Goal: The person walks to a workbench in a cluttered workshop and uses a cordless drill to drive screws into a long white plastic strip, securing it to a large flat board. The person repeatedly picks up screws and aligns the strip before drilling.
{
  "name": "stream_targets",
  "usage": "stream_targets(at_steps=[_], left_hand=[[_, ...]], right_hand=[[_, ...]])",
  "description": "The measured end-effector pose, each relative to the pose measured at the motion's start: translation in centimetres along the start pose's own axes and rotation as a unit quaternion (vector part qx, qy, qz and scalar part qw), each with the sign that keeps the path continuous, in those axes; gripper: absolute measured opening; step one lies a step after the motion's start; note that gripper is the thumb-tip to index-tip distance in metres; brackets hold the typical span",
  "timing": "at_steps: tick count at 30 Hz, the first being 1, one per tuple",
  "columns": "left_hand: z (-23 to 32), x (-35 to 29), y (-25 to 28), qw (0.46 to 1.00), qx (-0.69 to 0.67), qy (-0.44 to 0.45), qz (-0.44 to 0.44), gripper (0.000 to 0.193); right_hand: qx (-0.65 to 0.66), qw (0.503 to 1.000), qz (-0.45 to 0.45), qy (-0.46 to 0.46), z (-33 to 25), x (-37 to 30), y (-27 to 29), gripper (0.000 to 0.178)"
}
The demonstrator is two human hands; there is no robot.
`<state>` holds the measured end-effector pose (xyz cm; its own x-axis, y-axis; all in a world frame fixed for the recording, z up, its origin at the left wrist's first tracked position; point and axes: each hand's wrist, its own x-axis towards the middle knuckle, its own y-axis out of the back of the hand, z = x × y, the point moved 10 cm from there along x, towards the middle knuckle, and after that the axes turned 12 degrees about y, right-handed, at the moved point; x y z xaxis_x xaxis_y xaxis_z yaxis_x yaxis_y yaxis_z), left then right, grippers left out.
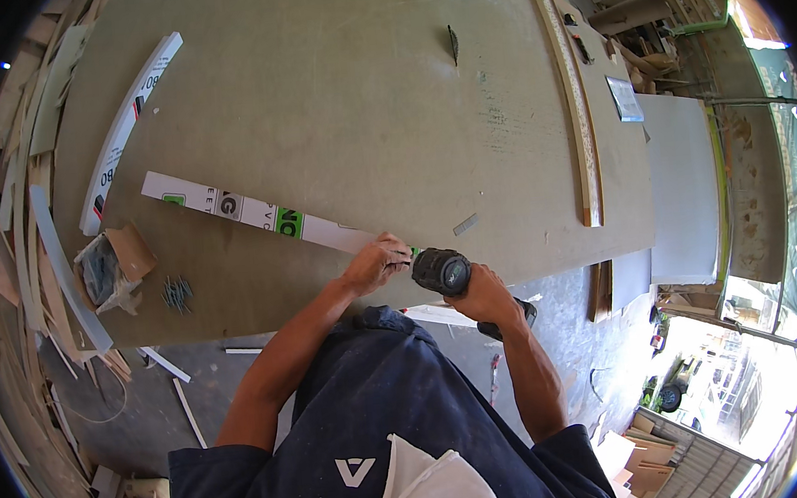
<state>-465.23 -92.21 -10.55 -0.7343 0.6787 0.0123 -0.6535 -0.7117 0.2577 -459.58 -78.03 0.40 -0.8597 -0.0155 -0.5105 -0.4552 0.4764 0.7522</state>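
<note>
A long white strip (246, 209) with green and grey printed blocks lies slantwise across the table, its right end close to my body. My left hand (376, 265) is closed on that strip near its right end, fingers bent together; whether a screw is also between them is hidden. In my right hand (488, 296) is a dark cordless drill (441, 272), gripped by its handle. The drill's body is right beside my left fingertips, over the end of the strip. Its tip and bit cannot be seen from above.
On the table's (330, 95) left are a second white strip (132, 129), an opened cardboard box (114, 267) and loose screws (177, 293). A small metal piece (466, 224) lies near the drill. A long wooden batten (572, 104) runs along the right; stacked boards (16, 204) line the far left.
</note>
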Motion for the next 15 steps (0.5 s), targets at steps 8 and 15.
stream_targets(at_steps=[8,15], left_hand=[[-0.1,-0.2,-0.1,0.999,-0.012,-0.036,0.019,0.015],[0.0,-0.2,-0.2,0.999,-0.010,-0.046,0.021,0.012]], right_hand=[[0.003,1.000,0.004,0.015,-0.2,-0.3,-0.5,0.032],[-0.020,1.000,-0.009,0.004,-0.8,0.0,-0.2,0.035]])
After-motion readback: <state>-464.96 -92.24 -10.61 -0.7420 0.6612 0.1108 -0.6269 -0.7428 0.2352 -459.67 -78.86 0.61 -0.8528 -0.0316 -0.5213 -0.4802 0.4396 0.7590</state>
